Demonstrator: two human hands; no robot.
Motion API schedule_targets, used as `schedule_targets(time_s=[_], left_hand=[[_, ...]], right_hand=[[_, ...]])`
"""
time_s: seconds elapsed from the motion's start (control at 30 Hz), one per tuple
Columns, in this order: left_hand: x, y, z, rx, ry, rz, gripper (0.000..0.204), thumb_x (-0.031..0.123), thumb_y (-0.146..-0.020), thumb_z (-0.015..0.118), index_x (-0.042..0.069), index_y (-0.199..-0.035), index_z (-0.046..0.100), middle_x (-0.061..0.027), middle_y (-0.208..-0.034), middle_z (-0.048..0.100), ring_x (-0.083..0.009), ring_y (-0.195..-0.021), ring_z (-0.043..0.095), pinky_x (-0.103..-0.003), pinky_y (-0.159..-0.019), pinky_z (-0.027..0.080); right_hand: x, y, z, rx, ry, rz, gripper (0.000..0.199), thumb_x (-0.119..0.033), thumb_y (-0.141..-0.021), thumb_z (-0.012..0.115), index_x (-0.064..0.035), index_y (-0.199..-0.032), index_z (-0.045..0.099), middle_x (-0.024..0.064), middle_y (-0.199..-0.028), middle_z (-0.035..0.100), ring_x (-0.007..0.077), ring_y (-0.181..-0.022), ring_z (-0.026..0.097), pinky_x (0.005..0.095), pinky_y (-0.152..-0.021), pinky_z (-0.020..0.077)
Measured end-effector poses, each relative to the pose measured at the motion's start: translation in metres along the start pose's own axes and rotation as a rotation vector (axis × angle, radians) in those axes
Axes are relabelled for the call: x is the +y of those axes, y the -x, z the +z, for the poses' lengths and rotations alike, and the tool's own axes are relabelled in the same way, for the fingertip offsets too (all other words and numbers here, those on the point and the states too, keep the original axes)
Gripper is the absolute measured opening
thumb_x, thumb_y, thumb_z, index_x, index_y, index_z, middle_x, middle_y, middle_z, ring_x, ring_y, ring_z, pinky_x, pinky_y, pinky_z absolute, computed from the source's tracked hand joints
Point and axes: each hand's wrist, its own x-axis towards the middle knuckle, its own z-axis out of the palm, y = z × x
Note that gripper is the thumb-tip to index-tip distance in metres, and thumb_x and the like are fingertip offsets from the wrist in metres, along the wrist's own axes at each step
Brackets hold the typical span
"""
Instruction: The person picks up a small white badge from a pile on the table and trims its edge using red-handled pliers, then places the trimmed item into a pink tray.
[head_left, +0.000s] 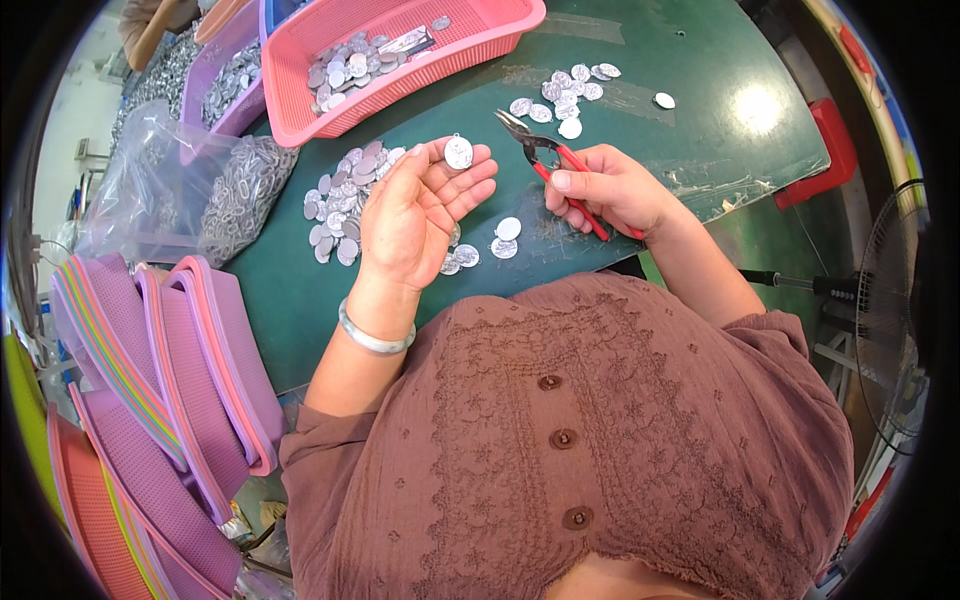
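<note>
My left hand (pixel 408 215) is turned palm up, with a round silver medal (pixel 458 153) resting on its fingers. The medal has a small loop at its top. In my right hand (pixel 615 190) are red-handled pliers (pixel 572 160), their jaws pointing up and left toward the medal but apart from it. Beside and behind my left hand lies a pile of silver medals (pixel 335 208), partly hidden by the hand. A few loose medals (pixel 507 232) lie between my hands. Past the pliers' tips is a smaller group of medals (pixel 567 92).
A pink basket (pixel 400 100) with medals stands at the far left of the green table (pixel 690 110). Next to it are a purple basket (pixel 250 112) of medals and a clear bag (pixel 150 190) with metal links. Stacked baskets (pixel 215 350) stand left; a fan (pixel 890 310) is right.
</note>
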Motion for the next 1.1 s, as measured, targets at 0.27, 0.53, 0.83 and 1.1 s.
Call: schedule_targets(time_s=[0.27, 0.53, 0.83, 1.1], left_hand=[[-0.001, -0.003, -0.002, -0.046, 0.089, -0.044, 0.032, 0.026, -0.094, 0.036, -0.002, -0.100, 0.049, -0.0149, -0.089, 0.057, -0.0245, -0.079, 0.057, -0.034, -0.073, 0.047], [0.001, -0.008, -0.013, -0.425, 0.449, -0.256, 0.062, 0.056, -0.088, 0.034, -0.003, -0.099, 0.048, -0.0025, -0.064, 0.038, -0.0105, -0.050, 0.035, -0.024, -0.046, 0.030], [0.001, -0.011, -0.014, -0.519, 0.534, -0.299, 0.077, 0.062, -0.087, 0.025, -0.007, -0.114, 0.044, -0.0217, -0.089, 0.056, -0.0287, -0.071, 0.058, -0.033, -0.062, 0.049], [0.001, -0.018, -0.016, -0.572, 0.534, -0.267, 0.078, 0.057, -0.089, 0.027, -0.012, -0.125, 0.030, -0.0332, -0.112, 0.048, -0.0390, -0.098, 0.056, -0.042, -0.085, 0.047]], right_hand=[[0.003, -0.001, -0.002, -0.005, -0.005, -0.007, 0.030, -0.031, -0.080, 0.064, -0.0017, -0.073, 0.060, 0.0023, -0.066, 0.058, 0.0081, -0.054, 0.052, 0.0209, -0.047, 0.0434], [0.002, -0.001, -0.003, -0.025, -0.019, -0.016, 0.030, -0.030, -0.079, 0.064, -0.0019, -0.073, 0.060, 0.0022, -0.065, 0.057, 0.0081, -0.053, 0.052, 0.0210, -0.047, 0.0433], [0.003, -0.001, -0.005, -0.037, -0.009, -0.026, 0.029, -0.029, -0.080, 0.064, -0.0013, -0.075, 0.060, 0.0029, -0.067, 0.057, 0.0085, -0.055, 0.052, 0.0218, -0.047, 0.0427], [0.003, -0.001, -0.005, -0.044, -0.013, -0.032, 0.029, -0.029, -0.081, 0.063, -0.0010, -0.075, 0.059, 0.0035, -0.067, 0.057, 0.0096, -0.055, 0.052, 0.0223, -0.047, 0.0426]])
